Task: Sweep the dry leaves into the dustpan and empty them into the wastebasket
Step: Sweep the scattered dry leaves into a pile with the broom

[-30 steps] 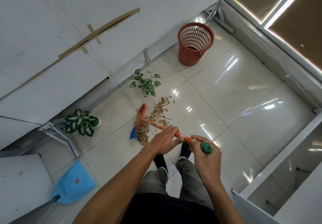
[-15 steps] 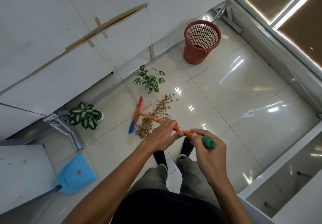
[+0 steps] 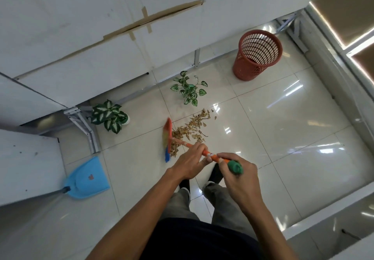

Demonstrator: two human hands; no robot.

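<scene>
Tile floor open from centre to right of frame, up to wastebasket at upper right. Left side obstructed: trailing plant, variegated plant, metal bracket leg, white wall panels.

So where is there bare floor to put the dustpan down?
Bare tiles lie right of the dry leaves, up to the wastebasket, and between the dustpan and the broom. It is crowded from the broom up to the striped plant.

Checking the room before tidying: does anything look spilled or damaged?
Dry brown leaves lie scattered on the glossy tiled floor beside the orange broom. Brown tape patches a seam in the white panel.
</scene>
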